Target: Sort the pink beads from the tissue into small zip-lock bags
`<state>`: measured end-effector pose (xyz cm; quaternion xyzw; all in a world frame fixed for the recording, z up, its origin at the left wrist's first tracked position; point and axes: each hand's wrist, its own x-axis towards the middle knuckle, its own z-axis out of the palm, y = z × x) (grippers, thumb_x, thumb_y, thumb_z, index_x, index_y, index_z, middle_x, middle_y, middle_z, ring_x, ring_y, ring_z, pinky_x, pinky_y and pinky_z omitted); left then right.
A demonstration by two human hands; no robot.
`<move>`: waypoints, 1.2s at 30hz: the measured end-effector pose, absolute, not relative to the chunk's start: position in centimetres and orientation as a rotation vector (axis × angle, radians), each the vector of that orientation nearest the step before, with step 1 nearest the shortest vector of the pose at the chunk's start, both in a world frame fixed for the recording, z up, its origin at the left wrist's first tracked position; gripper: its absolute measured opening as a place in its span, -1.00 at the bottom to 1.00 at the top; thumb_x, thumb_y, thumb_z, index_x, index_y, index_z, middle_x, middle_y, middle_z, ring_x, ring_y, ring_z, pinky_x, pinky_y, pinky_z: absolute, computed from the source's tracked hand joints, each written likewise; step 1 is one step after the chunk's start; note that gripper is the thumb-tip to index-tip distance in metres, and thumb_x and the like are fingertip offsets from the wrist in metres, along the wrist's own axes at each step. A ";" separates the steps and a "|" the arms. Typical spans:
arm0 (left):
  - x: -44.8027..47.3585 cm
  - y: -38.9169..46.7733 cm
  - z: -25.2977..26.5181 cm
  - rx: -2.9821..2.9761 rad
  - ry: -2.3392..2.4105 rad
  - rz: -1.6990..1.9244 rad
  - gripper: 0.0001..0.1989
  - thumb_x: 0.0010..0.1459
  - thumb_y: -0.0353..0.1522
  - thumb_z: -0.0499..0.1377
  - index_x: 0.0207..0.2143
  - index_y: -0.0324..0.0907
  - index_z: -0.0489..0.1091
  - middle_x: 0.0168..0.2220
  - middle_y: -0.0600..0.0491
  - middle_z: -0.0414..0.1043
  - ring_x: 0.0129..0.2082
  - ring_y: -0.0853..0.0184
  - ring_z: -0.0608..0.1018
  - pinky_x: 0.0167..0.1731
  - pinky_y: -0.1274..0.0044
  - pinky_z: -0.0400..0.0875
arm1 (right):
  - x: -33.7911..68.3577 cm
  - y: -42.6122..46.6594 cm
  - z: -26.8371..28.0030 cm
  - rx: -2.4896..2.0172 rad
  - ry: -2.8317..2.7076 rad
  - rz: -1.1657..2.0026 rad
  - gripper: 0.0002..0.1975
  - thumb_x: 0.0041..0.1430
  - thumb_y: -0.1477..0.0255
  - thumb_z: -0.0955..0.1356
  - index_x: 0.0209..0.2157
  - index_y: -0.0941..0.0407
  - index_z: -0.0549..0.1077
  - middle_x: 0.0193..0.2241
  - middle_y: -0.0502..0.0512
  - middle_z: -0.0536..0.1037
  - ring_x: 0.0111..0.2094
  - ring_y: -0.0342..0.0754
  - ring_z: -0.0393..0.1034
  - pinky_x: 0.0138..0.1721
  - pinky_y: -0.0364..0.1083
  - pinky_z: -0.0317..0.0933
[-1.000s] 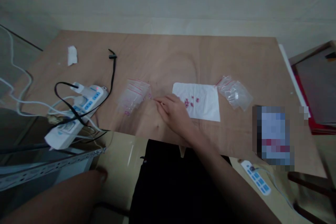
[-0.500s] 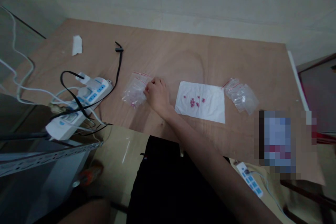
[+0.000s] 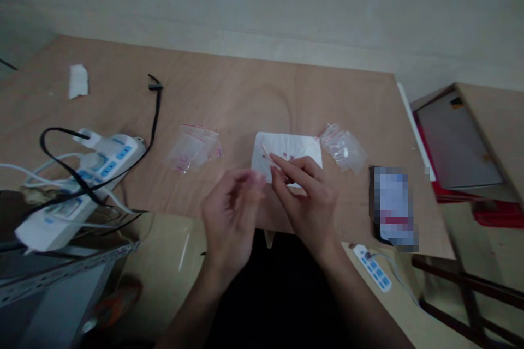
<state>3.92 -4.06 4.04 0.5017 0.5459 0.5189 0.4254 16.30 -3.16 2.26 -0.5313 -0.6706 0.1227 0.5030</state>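
My right hand (image 3: 309,193) is over the near part of a white tissue (image 3: 262,166), thumb and index finger close together. A thin pale sliver (image 3: 265,150) shows at the index fingertip; its kind is unclear. Small dark-pink pieces (image 3: 285,156) lie on the tissue, some hidden by that hand. My left hand (image 3: 231,210) is in front of the tissue's left corner with curled fingers, its fingertips smeared by motion. To the left, clear zip bags (image 3: 192,144) with red seal lines lie flat, pink bits showing inside. More clear zip bags (image 3: 344,147) lie at the tissue's right edge.
A white power strip (image 3: 102,166) with tangled cables fills the table's left end. A black strap (image 3: 156,112) and a torn white paper piece (image 3: 78,80) lie behind it. A blurred-out phone-like object (image 3: 395,204) lies at right. Another power strip (image 3: 372,267) is below the table.
My right hand has left the bags on the left and moved right, to the tissue. Pink bits now show at that pile's right edge. My left hand has come into view. The view has shifted.
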 end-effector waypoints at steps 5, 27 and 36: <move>6.5 -2.7 3.7 1.123 1.247 1.224 -0.79 0.09 -0.24 0.30 -0.33 -0.22 0.52 -0.35 0.04 0.61 -0.36 0.38 0.62 -0.32 0.59 0.53 | 18.8 -4.5 2.0 -1.367 -1.782 -0.056 -0.74 0.26 0.54 0.31 -0.05 0.08 0.53 -0.38 0.06 0.48 -0.39 -0.17 0.39 -0.44 -0.18 0.36; 6.5 -1.9 3.4 1.420 1.094 0.886 -0.84 0.16 -0.30 0.20 -0.41 -0.22 0.44 -0.43 0.06 0.49 -0.40 0.41 0.52 -0.34 0.59 0.41 | 20.8 -5.2 2.8 -1.363 -1.157 1.010 -0.82 0.13 0.36 0.39 -0.41 0.08 0.66 -0.53 0.05 0.64 -0.49 -0.07 0.56 -0.45 -0.15 0.44; 7.2 -2.4 4.7 1.656 1.366 0.727 -0.78 0.16 -0.35 0.08 -0.55 -0.19 0.31 -0.59 0.17 0.30 -0.57 0.45 0.34 -0.52 0.58 0.17 | 19.7 -6.2 2.3 -1.460 -1.587 0.293 -0.85 0.20 0.48 0.37 -0.27 0.09 0.62 -0.45 0.07 0.67 -0.50 -0.05 0.56 -0.47 -0.11 0.45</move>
